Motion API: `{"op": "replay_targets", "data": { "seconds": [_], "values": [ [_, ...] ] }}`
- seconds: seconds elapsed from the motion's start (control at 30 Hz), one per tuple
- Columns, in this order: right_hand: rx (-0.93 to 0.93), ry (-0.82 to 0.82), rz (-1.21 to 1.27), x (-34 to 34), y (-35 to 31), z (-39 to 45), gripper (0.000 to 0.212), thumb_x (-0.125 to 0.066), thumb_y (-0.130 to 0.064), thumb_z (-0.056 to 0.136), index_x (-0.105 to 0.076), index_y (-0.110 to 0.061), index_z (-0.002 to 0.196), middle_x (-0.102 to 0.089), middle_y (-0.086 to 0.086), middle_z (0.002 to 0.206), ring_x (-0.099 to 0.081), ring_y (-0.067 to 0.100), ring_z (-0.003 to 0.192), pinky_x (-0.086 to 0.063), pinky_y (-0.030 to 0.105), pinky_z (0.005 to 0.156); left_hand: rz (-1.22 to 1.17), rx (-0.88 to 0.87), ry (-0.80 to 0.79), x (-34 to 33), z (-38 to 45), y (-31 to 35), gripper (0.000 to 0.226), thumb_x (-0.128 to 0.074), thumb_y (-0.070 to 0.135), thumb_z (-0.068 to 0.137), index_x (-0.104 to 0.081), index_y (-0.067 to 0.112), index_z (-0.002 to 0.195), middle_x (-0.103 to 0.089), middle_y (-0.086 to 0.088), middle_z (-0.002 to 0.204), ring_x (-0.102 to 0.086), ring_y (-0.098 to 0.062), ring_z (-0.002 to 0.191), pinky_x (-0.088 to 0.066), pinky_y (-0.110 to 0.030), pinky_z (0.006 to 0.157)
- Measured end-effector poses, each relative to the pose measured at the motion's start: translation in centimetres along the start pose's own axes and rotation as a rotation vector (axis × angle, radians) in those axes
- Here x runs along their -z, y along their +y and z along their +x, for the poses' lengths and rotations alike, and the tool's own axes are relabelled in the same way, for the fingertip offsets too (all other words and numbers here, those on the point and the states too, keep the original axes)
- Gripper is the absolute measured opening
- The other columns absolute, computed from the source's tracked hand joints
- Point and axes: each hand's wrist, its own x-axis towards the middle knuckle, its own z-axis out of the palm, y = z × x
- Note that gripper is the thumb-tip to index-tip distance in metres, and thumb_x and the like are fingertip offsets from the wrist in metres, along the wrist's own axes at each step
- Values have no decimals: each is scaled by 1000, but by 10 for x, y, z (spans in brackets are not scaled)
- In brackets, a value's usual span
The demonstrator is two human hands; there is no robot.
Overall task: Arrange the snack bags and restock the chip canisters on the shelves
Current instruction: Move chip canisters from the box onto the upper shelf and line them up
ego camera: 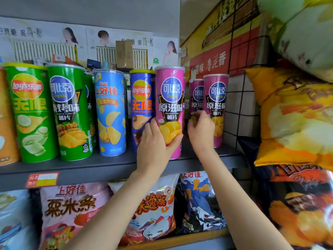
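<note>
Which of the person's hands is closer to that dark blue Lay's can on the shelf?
Left. The left hand grips the front pink canister and lies right against the dark blue Lay's can. The right hand is farther right, on the pink canisters behind.

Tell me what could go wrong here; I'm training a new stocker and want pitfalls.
1. The left hand grips the front pink canister low at the shelf edge; it could tip off.
2. The right hand reaches between two rear pink canisters; a nudge could topple them.
3. The blue canister stands touching the left hand and could get bumped.
</note>
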Motion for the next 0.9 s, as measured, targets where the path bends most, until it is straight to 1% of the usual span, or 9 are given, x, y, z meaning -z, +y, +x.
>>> {"op": "replay_targets", "data": {
  "seconds": [0.07, 0.13, 0.23, 0.27, 0.33, 0.43, 0.5, 0.7, 0.9],
  "values": [
    [88, 194, 35, 12, 2, -10, 32, -55, 3, 81, -53, 5, 113, -52, 23, 116, -49, 38, 108, -31, 28, 88, 45, 44, -87, -3, 5, 10, 81, -51, 63, 78, -40, 1, 129, -52, -13, 116, -51, -31, 112, -46, -39, 81],
    [56, 254, 9, 16, 5, -9, 44, -57, 2, 79, -46, 5, 122, -40, 24, 130, -39, 37, 119, -29, 30, 97, 64, 101, -159, -8, 11, 21, 78, -55, 58, 81, -35, 3, 132, -49, -12, 121, -52, -31, 113, -45, -39, 78],
    [-108, 174, -5, 16, 15, 1, 68, -62, -7, 81, -28, 1, 139, -22, 22, 146, -26, 35, 133, -25, 36, 108, 9, 185, -233, -18, 21, 34, 74, -59, 52, 83, -30, 4, 131, -45, -12, 127, -51, -33, 115, -44, -42, 80],
    [-173, 124, 22, 15, 19, 6, 75, -63, -9, 81, -21, -1, 143, -20, 21, 147, -24, 35, 134, -24, 37, 109, 6, 203, -248, -21, 23, 35, 74, -59, 50, 84, -29, 4, 132, -44, -12, 129, -51, -34, 116, -44, -42, 82],
    [-309, 28, 108, 13, 30, 16, 86, -67, -14, 79, -14, -5, 146, -27, 20, 144, -29, 36, 133, -30, 44, 108, 2, 226, -264, -25, 27, 35, 75, -59, 48, 85, -26, 2, 134, -43, -13, 132, -49, -33, 119, -43, -42, 85],
    [-433, -38, 210, 14, 38, 25, 85, -71, -15, 75, -21, -5, 143, -42, 18, 136, -43, 36, 126, -39, 49, 104, -11, 233, -268, -30, 29, 33, 76, -58, 46, 86, -24, 1, 136, -42, -15, 134, -46, -33, 122, -42, -40, 88],
    [-448, -42, 197, 15, 38, 24, 82, -74, -16, 72, -27, -4, 138, -45, 18, 133, -46, 36, 122, -41, 50, 100, -16, 234, -267, -31, 29, 33, 77, -58, 46, 87, -23, 1, 138, -40, -15, 135, -44, -33, 124, -41, -40, 90],
    [-366, -54, 98, 21, 30, 9, 84, -79, -29, 67, -31, -4, 131, -40, 20, 131, -40, 38, 123, -39, 50, 100, -29, 233, -259, -34, 28, 31, 82, -57, 46, 87, -18, 0, 141, -38, -17, 138, -41, -34, 126, -40, -39, 94],
    [-270, -50, 167, 27, 16, -9, 78, -81, -30, 62, -37, -8, 123, -44, 16, 122, -44, 34, 116, -41, 47, 98, -51, 262, -285, -35, 30, 30, 80, -58, 43, 87, -17, 0, 141, -39, -19, 137, -43, -36, 124, -39, -42, 93]
  ]
}}
